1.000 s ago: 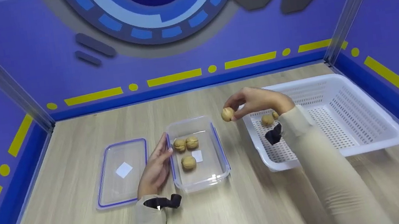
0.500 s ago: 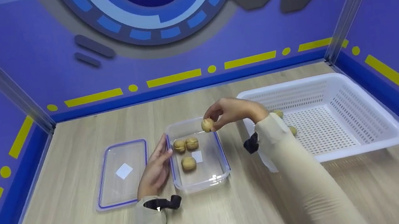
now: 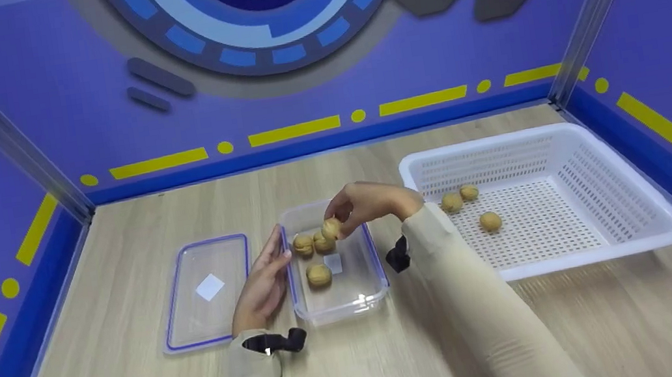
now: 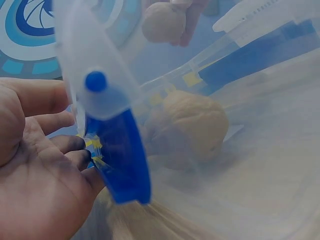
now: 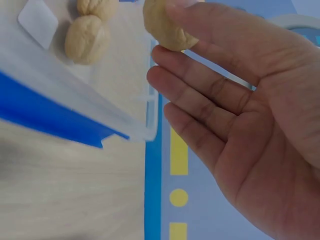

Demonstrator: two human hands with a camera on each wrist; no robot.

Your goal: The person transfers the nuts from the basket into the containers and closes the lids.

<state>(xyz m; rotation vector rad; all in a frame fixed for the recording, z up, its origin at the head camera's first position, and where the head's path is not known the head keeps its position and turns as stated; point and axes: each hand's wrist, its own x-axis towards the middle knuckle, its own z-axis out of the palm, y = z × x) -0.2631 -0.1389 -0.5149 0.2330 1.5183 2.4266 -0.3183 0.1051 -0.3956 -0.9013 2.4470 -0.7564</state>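
Note:
My right hand [image 3: 339, 214] pinches a tan walnut [image 3: 332, 228] by its fingertips, just above the far end of a clear container [image 3: 340, 305] with blue-trimmed rim. Three walnuts [image 3: 318, 274] lie inside it. My left hand [image 3: 268, 269] rests flat against the container's left wall, fingers straight. In the left wrist view the left hand [image 4: 40, 165] sits beside the container's blue clip [image 4: 120, 155], a walnut [image 4: 192, 127] behind the wall. The right wrist view shows the right hand [image 5: 200, 55] holding the walnut [image 5: 165, 22] between thumb and forefinger, other fingers extended.
The container's clear lid [image 3: 197, 320] lies flat to the left of my left hand. A white perforated basket [image 3: 487, 142] at the right holds three walnuts [image 3: 490, 221]. Purple walls enclose the wooden table [image 3: 400, 363] on three sides.
My right hand has carried the walnut leftward from over the basket's edge to above the container and lowered it. The left hand has stayed put.

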